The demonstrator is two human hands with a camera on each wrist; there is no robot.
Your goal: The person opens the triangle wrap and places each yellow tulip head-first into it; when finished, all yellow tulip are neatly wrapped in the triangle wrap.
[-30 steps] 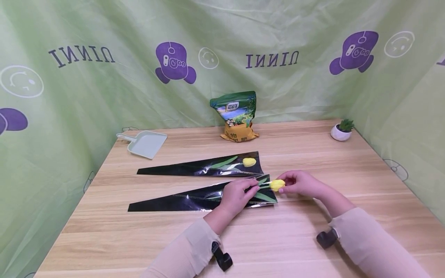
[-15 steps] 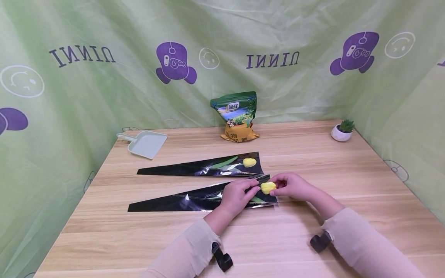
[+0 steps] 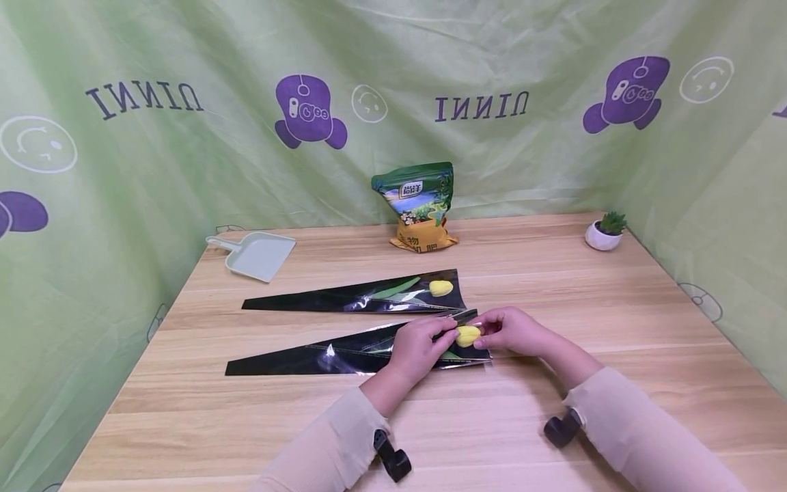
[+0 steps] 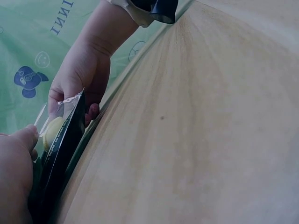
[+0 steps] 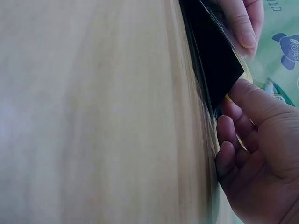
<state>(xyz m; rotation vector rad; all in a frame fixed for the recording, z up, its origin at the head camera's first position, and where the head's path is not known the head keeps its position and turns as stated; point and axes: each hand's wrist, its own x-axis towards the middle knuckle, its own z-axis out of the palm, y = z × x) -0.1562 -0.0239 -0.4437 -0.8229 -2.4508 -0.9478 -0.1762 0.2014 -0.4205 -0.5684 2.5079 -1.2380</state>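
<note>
A tapered flower sleeve, black with a clear front [image 3: 277, 359], lies on the table with a yellow tulip [image 3: 468, 335] at its wide mouth. My left hand [image 3: 417, 348] pinches the clear film near that mouth; the left wrist view shows the film [image 4: 69, 106] lifted off the black backing [image 4: 60, 158]. From the right, my right hand [image 3: 515, 333] holds the tulip by its yellow head, fingertips inside the opening. The tulip's stem is mostly hidden under the left hand. In the right wrist view, the sleeve's black corner [image 5: 215, 65] covers most of the flower.
Just behind lies a second black sleeve [image 3: 307, 301] with a yellow tulip [image 3: 440, 288] inside. A pale dustpan [image 3: 261, 256] is at the back left, an upright green-and-yellow bag [image 3: 421, 208] at the back middle. A small potted succulent [image 3: 605, 232] stands at the back right, before green curtains.
My right hand has moved left, bringing the tulip's head from the sleeve's edge further into its mouth. The left hand has stayed in place on the sleeve.
</note>
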